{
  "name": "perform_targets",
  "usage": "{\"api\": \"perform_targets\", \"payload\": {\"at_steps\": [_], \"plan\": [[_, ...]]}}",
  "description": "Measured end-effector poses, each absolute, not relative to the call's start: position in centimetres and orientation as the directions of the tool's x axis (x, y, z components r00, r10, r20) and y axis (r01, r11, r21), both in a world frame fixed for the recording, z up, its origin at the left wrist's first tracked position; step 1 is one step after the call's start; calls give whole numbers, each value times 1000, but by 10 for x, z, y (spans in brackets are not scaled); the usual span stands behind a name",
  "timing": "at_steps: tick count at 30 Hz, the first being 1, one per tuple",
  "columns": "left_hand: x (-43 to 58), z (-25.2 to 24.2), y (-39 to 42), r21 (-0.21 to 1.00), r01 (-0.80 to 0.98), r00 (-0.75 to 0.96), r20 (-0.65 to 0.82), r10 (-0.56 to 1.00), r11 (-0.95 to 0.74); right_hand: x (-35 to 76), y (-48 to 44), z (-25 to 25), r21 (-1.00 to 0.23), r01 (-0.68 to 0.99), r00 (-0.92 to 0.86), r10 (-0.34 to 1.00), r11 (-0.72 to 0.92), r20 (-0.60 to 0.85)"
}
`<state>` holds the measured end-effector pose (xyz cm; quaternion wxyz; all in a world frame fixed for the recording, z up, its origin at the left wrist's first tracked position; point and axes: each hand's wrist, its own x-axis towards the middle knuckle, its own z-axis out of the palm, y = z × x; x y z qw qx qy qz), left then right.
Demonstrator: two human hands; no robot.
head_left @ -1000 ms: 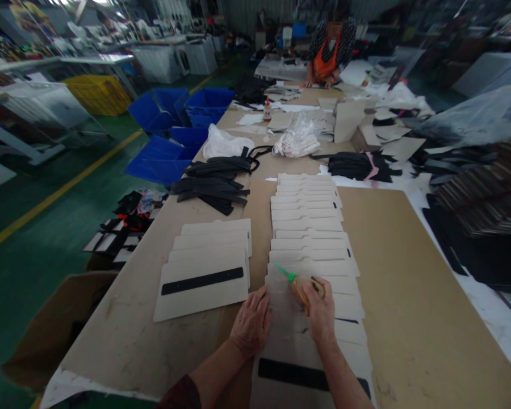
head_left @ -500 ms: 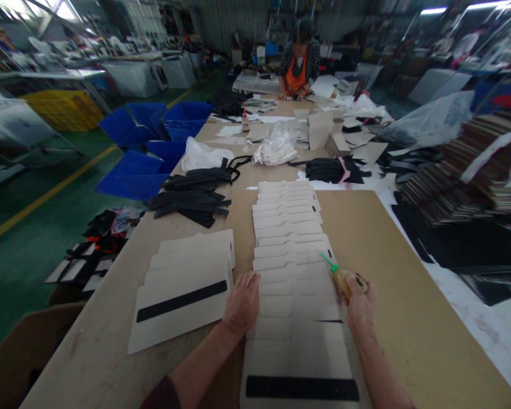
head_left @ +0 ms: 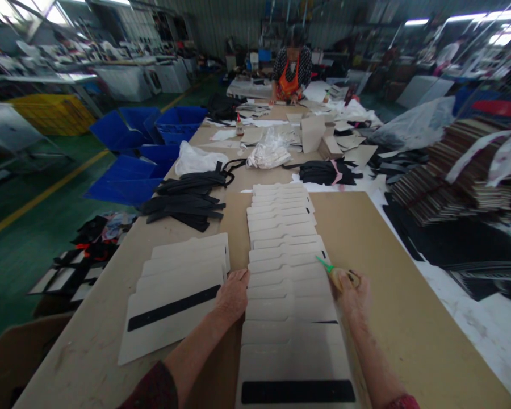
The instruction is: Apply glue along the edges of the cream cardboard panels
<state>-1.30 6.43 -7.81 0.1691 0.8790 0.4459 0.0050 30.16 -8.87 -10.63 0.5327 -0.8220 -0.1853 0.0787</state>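
My right hand [head_left: 354, 298] is wrapped round a small glue bottle [head_left: 336, 278] with a thin green nozzle. The nozzle points up and left, its tip over the right edge of a long row of overlapping pale boards [head_left: 287, 307]. Against the left edge of that row rests my left hand [head_left: 232, 296], fingers stretched forward and nothing visible in it. The nearest board bears a black strip [head_left: 298, 392]. Left of my left hand lies a smaller fanned stack of similar boards [head_left: 170, 307], its top one also crossed by a black strip [head_left: 174, 308].
Bundles of black strips [head_left: 187, 196] and a clear plastic bag [head_left: 268, 149] lie further up the table. Blue bins [head_left: 125, 176] stand to the left. Piled panels [head_left: 464, 176] rise at the right. A person in an orange apron [head_left: 289, 79] works at the far end.
The view has shifted slightly, so the scene sits a little further left. The nozzle tip has come slightly nearer to me along the row. My left hand stays beside the boards.
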Motion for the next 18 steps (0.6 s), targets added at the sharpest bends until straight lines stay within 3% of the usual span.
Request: {"api": "perform_targets", "payload": {"at_steps": [6,18], "plan": [[-16,-87,66,328,768,603,-81,794,-551,297,-80,-96,-830,285,902,427,-479,63],[-15,-115,54,361,775,516,112,849,-518,279,-75,-80,-799,327,836,549,-505,-4]]}}
